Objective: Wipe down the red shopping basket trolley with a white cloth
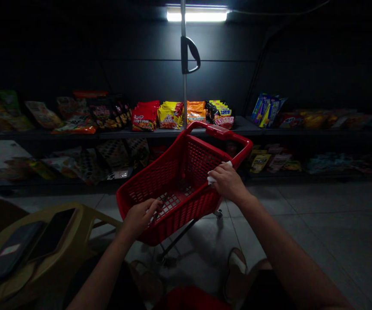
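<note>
A red perforated plastic shopping basket (198, 159) sits on a thin dark metal wheeled frame (176, 237) on the grey tiled floor (302, 224), just in front of the person; the left hand (139, 217) curls its fingers over the near rim, apparently closed on the plastic; the right hand (227, 183) clenches a small white cloth (210, 179) against the basket's right rim; the basket looks light and stiff, perhaps slick where wiped, so its thick rim or looped red handle (218, 131) seems the surest place to hold, rather than the thin mesh; behind it, bright packets of instant noodles (145, 116) line dark metal shelves (244, 127); a black phone (52, 232) lies on a yellow plastic stool (85, 215) at the left
</note>
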Tool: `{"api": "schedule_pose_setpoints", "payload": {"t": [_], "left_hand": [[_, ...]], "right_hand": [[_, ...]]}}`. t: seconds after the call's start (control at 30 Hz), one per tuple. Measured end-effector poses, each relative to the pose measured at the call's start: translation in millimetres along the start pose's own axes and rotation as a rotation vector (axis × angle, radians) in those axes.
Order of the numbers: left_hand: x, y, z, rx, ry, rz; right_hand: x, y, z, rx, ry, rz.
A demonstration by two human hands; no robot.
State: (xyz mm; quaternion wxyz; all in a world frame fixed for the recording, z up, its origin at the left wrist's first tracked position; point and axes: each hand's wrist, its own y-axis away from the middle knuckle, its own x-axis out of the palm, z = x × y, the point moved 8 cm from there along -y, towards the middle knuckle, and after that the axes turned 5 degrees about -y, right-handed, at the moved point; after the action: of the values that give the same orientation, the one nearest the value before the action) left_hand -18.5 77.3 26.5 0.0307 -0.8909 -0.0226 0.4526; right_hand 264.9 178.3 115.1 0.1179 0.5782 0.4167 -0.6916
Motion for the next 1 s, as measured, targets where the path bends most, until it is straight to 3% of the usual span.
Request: {"api": "schedule_pose_setpoints", "payload": {"t": [0.1,0.23,0.3,0.47,0.53,0.57,0.63,0.77,0.83,0.9,0.93,1.0], "left_hand": [[-17.9,-9.0,24.1,0.002,-0.053,-0.011],[-31.3,-24.3,50.5,-0.018,-0.084,0.061],[-30.6,-29.8,53.9,-0.026,-0.111,0.101],[-17.2,-34.1,40.6,-0.042,-0.152,0.104],[-10.3,-34.3,33.3,-0.057,-0.169,0.089],[-6.4,-34.5,30.1,-0.068,-0.187,0.089],[1.0,-35.0,24.2,-0.091,-0.232,0.098],[12.0,-35.8,10.4,-0.078,-0.304,0.132],[13.9,-35.0,6.5,-0.070,-0.337,0.150],[12.3,-33.2,6.9,-0.073,-0.364,0.159],[10.8,-32.0,8.3,-0.073,-0.373,0.163],[7.0,-29.3,13.6,-0.074,-0.383,0.169]], "right_hand": [[-4.8,9.2,22.0,-0.009,0.012,0.024],[-16.0,25.3,35.8,-0.092,0.001,0.058],[-26.7,34.9,25.1,-0.115,-0.012,0.067],[-57.3,57.7,-33.0,-0.012,-0.009,0.001],[-57.3,60.9,-37.3,0.054,-0.001,-0.055],[-51.2,60.4,-29.2,0.077,-0.009,-0.072],[-26.8,54.7,10.3,0.070,-0.061,-0.066],[34.0,30.7,136.8,-0.055,-0.211,0.006],[49.2,19.2,183.8,-0.113,-0.225,0.018],[52.2,14.6,202.9,-0.188,-0.215,0.042],[49.9,15.8,199.8,-0.215,-0.202,0.055],[38.3,25.6,170.6,-0.222,-0.163,0.072]]}}
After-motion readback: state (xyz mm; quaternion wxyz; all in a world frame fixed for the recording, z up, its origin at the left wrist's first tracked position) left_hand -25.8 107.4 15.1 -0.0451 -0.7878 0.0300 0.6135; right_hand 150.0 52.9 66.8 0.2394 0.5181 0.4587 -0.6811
